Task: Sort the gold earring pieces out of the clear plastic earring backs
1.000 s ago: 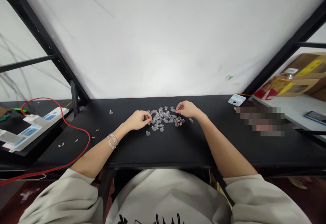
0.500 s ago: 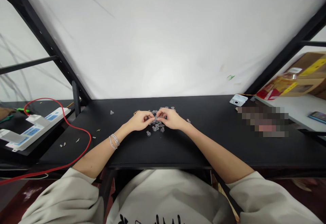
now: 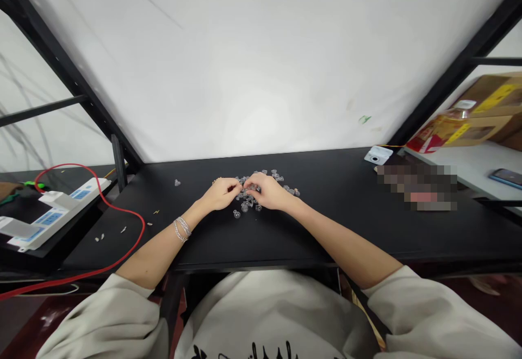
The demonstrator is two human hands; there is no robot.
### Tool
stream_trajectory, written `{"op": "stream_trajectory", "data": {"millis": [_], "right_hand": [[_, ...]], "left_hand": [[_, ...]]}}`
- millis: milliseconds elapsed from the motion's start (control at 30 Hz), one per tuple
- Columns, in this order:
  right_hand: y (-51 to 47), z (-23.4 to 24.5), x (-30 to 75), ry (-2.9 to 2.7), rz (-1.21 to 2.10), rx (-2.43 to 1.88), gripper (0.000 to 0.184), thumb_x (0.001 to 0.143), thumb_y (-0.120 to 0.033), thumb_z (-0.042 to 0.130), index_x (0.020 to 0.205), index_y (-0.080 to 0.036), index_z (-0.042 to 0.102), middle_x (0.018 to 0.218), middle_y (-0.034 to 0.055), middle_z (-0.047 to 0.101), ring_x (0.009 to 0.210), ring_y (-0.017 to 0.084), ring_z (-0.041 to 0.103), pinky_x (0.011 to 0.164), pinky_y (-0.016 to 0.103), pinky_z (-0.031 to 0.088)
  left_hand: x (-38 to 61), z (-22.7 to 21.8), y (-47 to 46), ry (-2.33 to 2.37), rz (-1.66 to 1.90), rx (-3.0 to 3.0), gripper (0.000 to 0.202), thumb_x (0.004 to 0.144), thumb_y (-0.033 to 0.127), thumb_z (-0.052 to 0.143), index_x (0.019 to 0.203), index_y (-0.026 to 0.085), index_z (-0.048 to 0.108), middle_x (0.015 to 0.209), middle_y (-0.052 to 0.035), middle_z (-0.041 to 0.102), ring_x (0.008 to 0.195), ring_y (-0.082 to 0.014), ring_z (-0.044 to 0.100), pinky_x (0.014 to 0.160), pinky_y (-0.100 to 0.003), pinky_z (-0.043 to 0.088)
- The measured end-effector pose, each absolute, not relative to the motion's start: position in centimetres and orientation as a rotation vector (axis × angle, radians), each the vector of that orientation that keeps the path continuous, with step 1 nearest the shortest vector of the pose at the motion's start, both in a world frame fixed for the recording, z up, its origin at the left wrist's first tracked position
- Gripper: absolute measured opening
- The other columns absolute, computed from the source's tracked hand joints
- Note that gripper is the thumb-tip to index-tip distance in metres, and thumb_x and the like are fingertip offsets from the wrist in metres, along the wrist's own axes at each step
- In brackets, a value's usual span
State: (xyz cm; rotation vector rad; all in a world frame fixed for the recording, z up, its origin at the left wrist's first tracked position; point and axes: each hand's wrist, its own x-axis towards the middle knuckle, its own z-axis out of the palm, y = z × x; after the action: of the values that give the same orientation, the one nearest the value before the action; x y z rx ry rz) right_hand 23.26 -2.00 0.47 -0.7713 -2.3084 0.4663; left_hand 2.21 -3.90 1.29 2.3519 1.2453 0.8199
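A loose heap of small transparent plastic pieces lies on the black tabletop, directly under my hands. My left hand and my right hand meet over the heap, fingertips pinched together. Between the fingertips sits a small transparent piece, partly hidden by them, and its exact shape is hard to make out. Several bracelets circle my left wrist. A lone transparent piece rests just below the heap.
A red cable and a white power strip lie at the left, with small scattered pieces nearby. At the right are a small white device, a pixelated patch, cardboard boxes and a phone.
My hands have stayed close together over the heap, with my right hand shifted slightly further left than half a second ago. One second ago they were apart. The heap looks slightly more gathered.
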Motion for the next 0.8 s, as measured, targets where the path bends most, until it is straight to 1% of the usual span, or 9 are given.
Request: {"op": "stream_trajectory", "data": {"millis": [100, 167, 200, 267, 433, 533, 600, 700, 800], "right_hand": [[-1.2, 0.7, 24.0, -2.303, 0.358, -0.827, 0.013, 0.086, -0.013, 0.06, 0.096, -0.016, 0.067, 0.097, 0.0081, 0.068, 0.095, 0.019, 0.061, 0.09, 0.033, 0.048], [-0.2, 0.9, 25.2, -2.268, 0.373, -0.967, 0.018, 0.086, -0.015, 0.061, 0.102, -0.016, 0.067, 0.098, 0.0077, 0.069, 0.091, 0.018, 0.062, 0.088, 0.032, 0.049], [0.3, 1.1, 25.8, -2.246, 0.41, -1.05, 0.023, 0.085, -0.015, 0.062, 0.108, -0.016, 0.066, 0.097, 0.0071, 0.07, 0.088, 0.017, 0.063, 0.085, 0.031, 0.049], [1.2, 1.3, 27.1, -2.227, 0.497, -1.198, 0.026, 0.085, -0.018, 0.063, 0.111, -0.016, 0.066, 0.096, 0.0062, 0.071, 0.082, 0.015, 0.064, 0.08, 0.028, 0.05], [2.0, 1.7, 28.5, -2.298, 0.575, -1.329, 0.019, 0.085, -0.021, 0.064, 0.101, -0.017, 0.071, 0.091, 0.0061, 0.073, 0.082, 0.016, 0.067, 0.077, 0.025, 0.051], [2.0, 2.2, 28.8, -2.295, 0.551, -1.316, 0.019, 0.084, -0.023, 0.064, 0.1, -0.016, 0.072, 0.092, 0.006, 0.074, 0.083, 0.017, 0.067, 0.079, 0.025, 0.051], [2.0, 2.8, 29.3, -2.3, 0.516, -1.348, 0.018, 0.082, -0.02, 0.064, 0.097, -0.016, 0.073, 0.09, 0.0056, 0.074, 0.082, 0.017, 0.068, 0.077, 0.025, 0.051], [2.1, 3.6, 30.5, -2.371, 0.526, -1.476, 0.017, 0.074, -0.009, 0.063, 0.087, -0.016, 0.073, 0.083, 0.0041, 0.074, 0.075, 0.016, 0.067, 0.067, 0.022, 0.049], [2.2, 3.9, 31.5, -2.447, 0.644, -1.575, 0.019, 0.067, -0.006, 0.067, 0.082, -0.016, 0.073, 0.08, 0.0042, 0.073, 0.068, 0.015, 0.067, 0.057, 0.021, 0.046]], "left_hand": [[2.1, 1.1, -3.9, 1.281, 0.911, 2.315, 0.029, 0.088, 0.024, 0.05, 0.061, 0.015, 0.054, 0.056, 0.0038, 0.048, 0.055, -0.0088, 0.042, 0.057, -0.023, 0.033], [1.9, 1.0, -3.8, 1.284, 0.941, 2.286, 0.021, 0.084, 0.021, 0.054, 0.064, 0.015, 0.058, 0.057, 0.0039, 0.051, 0.053, -0.0083, 0.043, 0.055, -0.022, 0.034], [1.9, 0.9, -3.8, 1.287, 0.944, 2.283, 0.017, 0.082, 0.02, 0.055, 0.068, 0.015, 0.061, 0.058, 0.0038, 0.053, 0.052, -0.0081, 0.044, 0.055, -0.022, 0.035], [1.8, 0.8, -3.7, 1.295, 0.947, 2.303, 0.011, 0.079, 0.019, 0.058, 0.075, 0.015, 0.067, 0.061, 0.0031, 0.057, 0.052, -0.0077, 0.045, 0.055, -0.021, 0.037], [1.8, 0.4, -3.5, 1.264, 0.957, 2.373, 0.015, 0.078, 0.017, 0.061, 0.085, 0.017, 0.074, 0.071, 0.0007, 0.063, 0.052, -0.007, 0.047, 0.059, -0.022, 0.042], [1.8, 0.4, -3.5, 1.275, 0.949, 2.369, 0.012, 0.078, 0.022, 0.064, 0.086, 0.017, 0.073, 0.072, 0.0007, 0.064, 0.052, -0.0068, 0.047, 0.058, -0.022, 0.041], [1.8, 0.5, -3.5, 1.298, 0.944, 2.357, 0.011, 0.077, 0.026, 0.068, 0.083, 0.017, 0.071, 0.071, 0.0008, 0.064, 0.052, -0.0072, 0.048, 0.057, -0.022, 0.041], [1.9, 0.6, -3.5, 1.326, 0.946, 2.334, 0.018, 0.077, 0.032, 0.072, 0.078, 0.016, 0.066, 0.068, 0.0012, 0.062, 0.053, -0.0079, 0.049, 0.057, -0.022, 0.041], [2.0, 0.6, -3.5, 1.339, 0.946, 2.317, 0.022, 0.08, 0.036, 0.069, 0.073, 0.016, 0.063, 0.063, 0.0017, 0.06, 0.052, -0.0079, 0.048, 0.055, -0.021, 0.04]]}}
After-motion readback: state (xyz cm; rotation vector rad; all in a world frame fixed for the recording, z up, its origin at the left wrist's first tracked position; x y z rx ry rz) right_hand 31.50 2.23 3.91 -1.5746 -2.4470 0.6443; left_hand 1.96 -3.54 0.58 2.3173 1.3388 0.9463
